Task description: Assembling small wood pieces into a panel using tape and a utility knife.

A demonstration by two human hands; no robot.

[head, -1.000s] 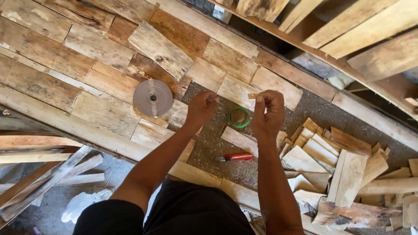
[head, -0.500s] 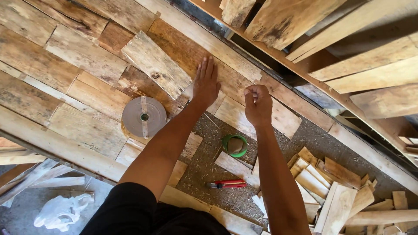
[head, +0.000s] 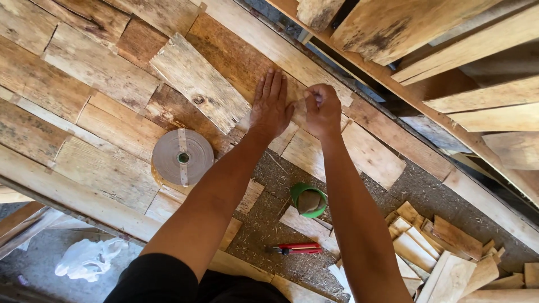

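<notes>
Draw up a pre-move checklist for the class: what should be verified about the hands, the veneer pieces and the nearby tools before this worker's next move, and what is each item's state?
1. Left hand lies flat, fingers spread, on the wood veneer piece: ok.
2. Right hand is closed in a pinch grip just above the same piece; what it pinches: cannot tell.
3. Big tape roll lies flat on the panel, near the left forearm: ok.
4. Green cup sits upright on the gritty board between the arms: ok.
5. Red cutter lies clear of both hands; blade in or out: cannot tell.
6. Loose offcuts are piled to the right, off the work area: ok.
</notes>
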